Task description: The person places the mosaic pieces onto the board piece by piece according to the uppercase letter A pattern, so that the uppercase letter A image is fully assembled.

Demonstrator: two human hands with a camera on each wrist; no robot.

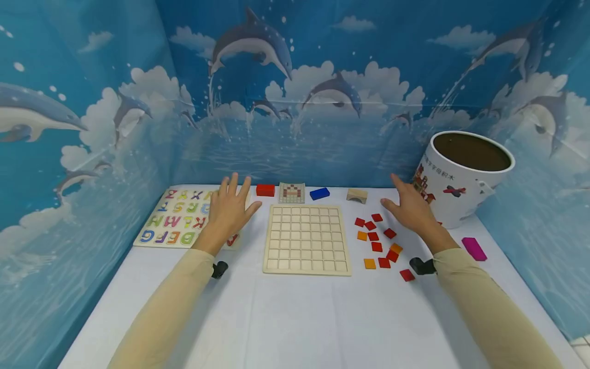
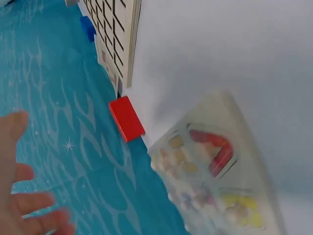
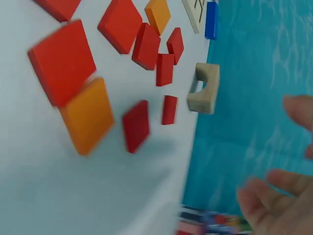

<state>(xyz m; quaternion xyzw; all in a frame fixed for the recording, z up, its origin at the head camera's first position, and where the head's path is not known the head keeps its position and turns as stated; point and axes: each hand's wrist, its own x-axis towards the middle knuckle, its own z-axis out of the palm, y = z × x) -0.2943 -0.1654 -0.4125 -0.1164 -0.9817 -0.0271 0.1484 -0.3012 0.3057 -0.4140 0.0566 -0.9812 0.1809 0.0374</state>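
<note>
My left hand is held over the letter puzzle board with its fingers spread and nothing in them. In the head view my right hand hovers beside the white bucket, fingers extended and holding nothing. Between the hands lies a wooden grid board of square cells, none of them filled. Several red tiles and a few orange tiles are scattered on the white table to the right of the grid, some overlapping. A small pattern card stands behind the grid.
Along the back edge are a red block, a blue block and a wooden arch block. A magenta block lies at the right. A dolphin-print curtain encloses the table's back and sides.
</note>
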